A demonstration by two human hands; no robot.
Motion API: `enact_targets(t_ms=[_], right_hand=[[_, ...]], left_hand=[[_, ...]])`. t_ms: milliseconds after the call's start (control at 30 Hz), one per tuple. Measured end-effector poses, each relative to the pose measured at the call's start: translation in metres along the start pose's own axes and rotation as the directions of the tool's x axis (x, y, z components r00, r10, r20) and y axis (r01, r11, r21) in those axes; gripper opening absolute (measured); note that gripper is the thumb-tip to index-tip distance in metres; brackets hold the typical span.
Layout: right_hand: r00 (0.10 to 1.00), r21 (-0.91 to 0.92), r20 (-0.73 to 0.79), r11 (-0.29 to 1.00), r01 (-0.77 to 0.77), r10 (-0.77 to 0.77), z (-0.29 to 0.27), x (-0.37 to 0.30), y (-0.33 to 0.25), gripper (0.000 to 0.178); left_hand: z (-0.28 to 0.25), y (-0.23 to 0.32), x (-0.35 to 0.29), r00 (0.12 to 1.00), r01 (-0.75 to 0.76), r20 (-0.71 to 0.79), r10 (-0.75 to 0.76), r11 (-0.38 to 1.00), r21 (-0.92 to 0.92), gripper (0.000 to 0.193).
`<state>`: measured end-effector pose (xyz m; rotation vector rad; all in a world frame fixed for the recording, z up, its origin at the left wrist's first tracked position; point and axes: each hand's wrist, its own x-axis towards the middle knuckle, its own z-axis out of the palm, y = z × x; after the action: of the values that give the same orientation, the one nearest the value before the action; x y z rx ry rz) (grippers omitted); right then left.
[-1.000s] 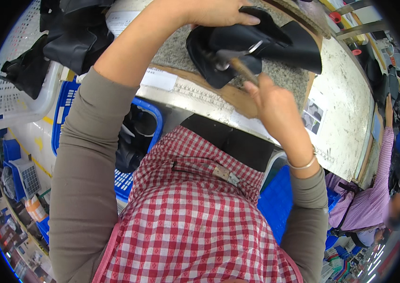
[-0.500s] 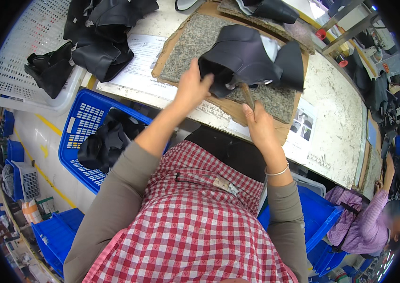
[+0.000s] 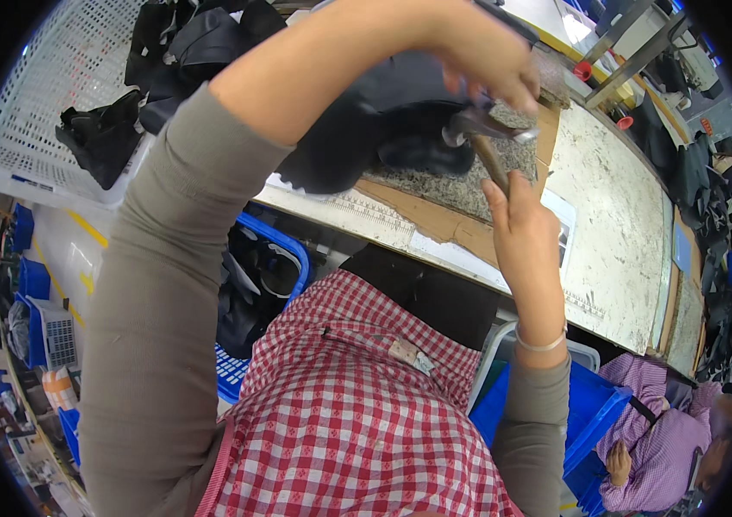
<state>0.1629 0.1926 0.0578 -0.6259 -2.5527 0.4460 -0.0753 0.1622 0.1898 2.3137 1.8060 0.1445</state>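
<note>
Pieces of black leather-look material (image 3: 103, 138) lie over the rim of a white perforated crate (image 3: 34, 129), well left of the speckled granite-like slab (image 3: 461, 196). A blue basket (image 3: 232, 370) with more dark pieces stands nearer the person, left of the slab.

The black leather-look upper (image 3: 331, 142) has shifted leftward over the slab within the last half second, baring some stone at the right. The left hand (image 3: 494, 62), lately at the upper's near-left edge, now reaches across above the slab's right part, fingers loosely curved; blur hides whether they pinch anything. Beneath it the head of the hammer (image 3: 476, 125), largely hidden half a second ago, shows above the slab, just beside the upper; contact cannot be made out. My judgement is that the upper is being repositioned rather than struck.

The right hand (image 3: 527, 220) is wrapped round the hammer's brown handle at the slab's near-right corner. The white worktop (image 3: 607, 194) extends right of the slab; farther right, a co-worker's hand (image 3: 619, 463), formerly stretched forward, lies against purple checked clothing (image 3: 655, 470).
</note>
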Motion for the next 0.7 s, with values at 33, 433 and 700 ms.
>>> enact_targets(t_ms=[33,433,700], right_hand=[[0.997,-0.064,0.069,0.998,-0.029,0.034,0.012,0.002,0.009,0.035],[0.986,-0.049,0.113,0.992,-0.116,0.121,0.063,-0.027,0.052,0.040],[0.977,-0.023,0.141,0.987,-0.156,0.158,0.052,-0.016,0.038,0.036]], left_hand=[[0.019,-0.008,-0.001,0.997,-0.074,-0.012,0.073,0.978,-0.194,0.072],[0.133,-0.051,-0.053,0.770,0.488,-0.636,-0.055,0.693,0.531,0.054],[0.173,0.000,-0.073,0.711,0.586,-0.368,-0.599,0.794,-0.160,0.087]])
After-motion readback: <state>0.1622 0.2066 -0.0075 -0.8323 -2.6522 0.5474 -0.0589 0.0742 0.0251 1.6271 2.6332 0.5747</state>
